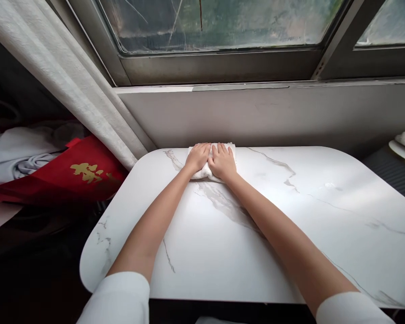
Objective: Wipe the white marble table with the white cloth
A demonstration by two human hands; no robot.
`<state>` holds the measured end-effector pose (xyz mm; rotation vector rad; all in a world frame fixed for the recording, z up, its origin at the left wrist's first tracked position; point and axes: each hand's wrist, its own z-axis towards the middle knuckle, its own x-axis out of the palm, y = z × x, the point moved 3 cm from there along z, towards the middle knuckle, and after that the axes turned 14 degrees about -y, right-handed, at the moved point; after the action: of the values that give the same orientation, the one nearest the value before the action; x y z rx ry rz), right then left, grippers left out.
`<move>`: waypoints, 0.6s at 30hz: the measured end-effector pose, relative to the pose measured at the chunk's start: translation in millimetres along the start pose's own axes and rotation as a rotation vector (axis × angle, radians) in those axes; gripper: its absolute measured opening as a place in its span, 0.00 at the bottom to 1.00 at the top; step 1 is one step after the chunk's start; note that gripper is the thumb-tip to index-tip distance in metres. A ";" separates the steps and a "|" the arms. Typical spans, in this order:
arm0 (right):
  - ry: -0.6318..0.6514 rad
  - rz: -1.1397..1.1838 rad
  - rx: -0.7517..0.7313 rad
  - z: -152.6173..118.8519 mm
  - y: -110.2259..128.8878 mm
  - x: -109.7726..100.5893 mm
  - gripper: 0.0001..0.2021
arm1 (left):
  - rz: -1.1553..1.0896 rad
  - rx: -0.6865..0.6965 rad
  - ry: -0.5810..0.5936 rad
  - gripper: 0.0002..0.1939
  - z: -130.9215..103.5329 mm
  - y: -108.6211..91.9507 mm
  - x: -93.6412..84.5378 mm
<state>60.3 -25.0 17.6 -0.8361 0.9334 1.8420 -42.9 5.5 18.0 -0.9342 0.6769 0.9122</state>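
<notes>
A white cloth [205,173] lies folded on the white marble-patterned table [276,243], at its far edge by the wall. Flat on the cloth's left part rests my left hand [198,158], its fingers stretched out and pointing away from me. My right hand [222,162] presses beside it on the same cloth, palm down, fingers spread a little. The two hands almost touch at the thumbs. Neither hand is wrapped round the cloth.
Behind the table stand a low wall [256,112] and a window. A pale curtain [74,85] hangs at the left, beside a red bag [91,173] with grey clothes [30,148]. A dark ridged surface [388,168] with white items is at the right.
</notes>
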 end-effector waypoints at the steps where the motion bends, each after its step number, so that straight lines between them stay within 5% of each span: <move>1: -0.004 0.004 -0.011 5.1 2.4 3.4 0.26 | 0.009 -0.008 -0.007 0.25 2.3 5.2 -0.4; 5: -0.007 0.018 -0.041 13.2 11.2 10.9 0.26 | 0.022 -0.056 -0.023 0.24 -0.2 18.7 -4.9; 9: 0.016 0.021 -0.032 -6.2 24.6 3.5 0.27 | -0.001 -0.074 0.009 0.24 -21.7 19.0 -15.9; 18: 0.239 0.182 -0.113 -113.5 91.6 -49.0 0.30 | -0.060 0.002 0.087 0.26 -137.8 4.6 -82.9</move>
<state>15.0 -171.8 26.6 -1.0900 1.0927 1.9956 -99.6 -145.0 22.1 -0.9915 0.7198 0.8208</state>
